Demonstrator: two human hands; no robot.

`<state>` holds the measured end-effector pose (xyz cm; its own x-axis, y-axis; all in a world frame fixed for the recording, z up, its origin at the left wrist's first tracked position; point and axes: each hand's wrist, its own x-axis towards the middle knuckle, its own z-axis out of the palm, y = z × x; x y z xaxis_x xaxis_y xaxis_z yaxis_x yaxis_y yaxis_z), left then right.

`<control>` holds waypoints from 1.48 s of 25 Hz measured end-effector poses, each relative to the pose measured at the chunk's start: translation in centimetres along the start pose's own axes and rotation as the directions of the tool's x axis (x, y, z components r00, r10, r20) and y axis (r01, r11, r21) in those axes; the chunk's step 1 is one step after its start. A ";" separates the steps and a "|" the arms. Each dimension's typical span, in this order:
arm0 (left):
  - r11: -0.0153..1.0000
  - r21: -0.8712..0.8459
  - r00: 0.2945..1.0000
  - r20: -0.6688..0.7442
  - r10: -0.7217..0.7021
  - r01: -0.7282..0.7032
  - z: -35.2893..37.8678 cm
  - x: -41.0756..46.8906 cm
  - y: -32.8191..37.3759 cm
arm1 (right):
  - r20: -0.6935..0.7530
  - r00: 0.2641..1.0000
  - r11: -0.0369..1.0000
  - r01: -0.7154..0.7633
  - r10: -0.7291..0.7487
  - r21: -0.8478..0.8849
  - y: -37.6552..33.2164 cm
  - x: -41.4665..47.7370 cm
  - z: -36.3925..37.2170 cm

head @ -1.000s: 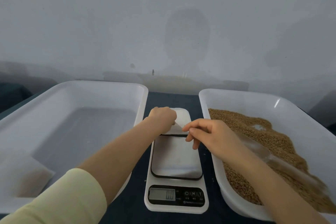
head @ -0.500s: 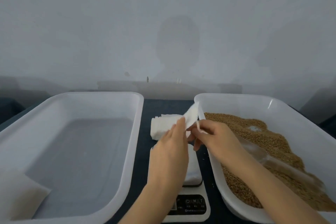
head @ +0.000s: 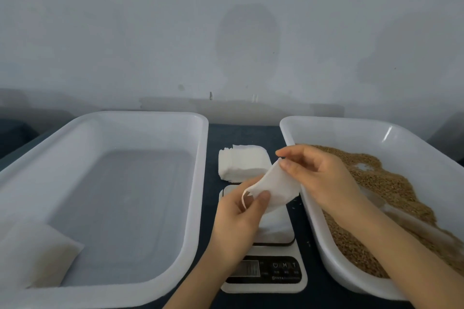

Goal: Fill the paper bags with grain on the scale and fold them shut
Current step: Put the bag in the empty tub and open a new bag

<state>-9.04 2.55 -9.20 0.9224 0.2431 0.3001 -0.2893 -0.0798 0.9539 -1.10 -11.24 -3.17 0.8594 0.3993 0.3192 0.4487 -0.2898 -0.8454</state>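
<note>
Small flat white paper bag [head: 273, 188] is held in the air above the white digital kitchen scale [head: 266, 283]. Left hand [head: 236, 218] fingers [head: 262, 197] pinch its lower open edge; right hand [head: 321, 178] fingers [head: 288, 163] pinch its upper corner. Stack of empty white bags [head: 241, 162] lies on the dark counter [head: 241, 134] behind the scale. Brown grain [head: 391, 183] fills the right white plastic tray [head: 351, 128].
</note>
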 end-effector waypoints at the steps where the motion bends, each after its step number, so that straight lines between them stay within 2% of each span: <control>1: 0.998 -0.054 0.999 -0.003 -0.046 0.045 0.0 0.0 0.1 | -0.010 1.000 1.000 -0.004 0.004 0.025 0.0 0.0 0.0; 3: 0.989 -0.119 0.996 0.012 -0.084 0.084 0.0 0.0 0.0 | -0.029 1.000 0.998 -0.002 0.004 0.064 -0.1 -0.1 -0.1; 5: 0.994 -0.090 0.998 0.007 -0.055 0.056 0.1 -0.1 0.0 | -0.040 0.999 0.998 0.011 -0.009 0.065 -0.1 -0.1 -0.1; 11: 0.996 -0.068 0.988 -0.140 -0.065 0.056 0.2 0.3 0.0 | 0.021 0.994 0.993 0.107 -0.106 -0.055 -0.4 -0.2 0.2; 15: 0.994 -0.083 0.997 -0.027 -0.069 0.067 0.1 0.2 -0.1 | -0.005 0.986 0.976 0.166 -0.169 -0.143 -0.4 -0.2 0.3; 17: 0.989 -0.122 0.996 -0.025 -0.088 0.084 0.0 0.3 -0.2 | -0.041 0.972 0.943 0.213 -0.230 -0.257 -0.4 -0.2 0.4; 19: 0.980 -0.164 0.990 -0.057 -0.128 0.117 -0.1 0.3 -0.3 | -0.092 0.957 0.925 0.238 -0.275 -0.296 -0.4 -0.3 0.4; 21: 0.969 -0.205 0.983 -0.087 -0.161 0.140 -0.2 0.3 -0.3 | -0.061 0.967 0.948 0.228 -0.247 -0.221 -0.5 -0.6 0.5; 23: 0.961 -0.246 0.984 -0.096 -0.152 0.125 -0.4 0.4 -0.3 | 0.080 0.983 0.971 0.179 -0.168 -0.158 -0.6 -0.8 0.9; 25: 0.968 -0.234 0.990 -0.083 -0.114 0.091 -0.5 0.3 -0.3 | 0.188 0.974 0.972 0.157 -0.124 -0.173 -0.5 -1.0 1.3; 27: 0.973 -0.220 0.994 -0.069 -0.088 0.071 -0.4 0.3 -0.4 | 0.230 0.966 0.967 0.162 -0.114 -0.199 -0.4 -0.9 1.4; 34: 0.971 -0.227 0.996 -0.030 -0.081 0.073 -0.6 0.3 -0.3 | 0.284 0.956 0.990 0.099 -0.066 -0.105 -0.7 -0.6 1.0; 37: 0.954 -0.280 0.992 -0.035 -0.118 0.104 -0.3 0.3 -0.2 | 0.209 0.975 0.986 0.105 -0.076 -0.130 -0.4 -0.5 1.1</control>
<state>-8.79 2.93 -9.32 0.9406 0.2848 0.1850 -0.2520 0.2200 0.9424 -1.96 -10.37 -3.42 0.7524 0.5932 0.2863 0.5645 -0.3568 -0.7444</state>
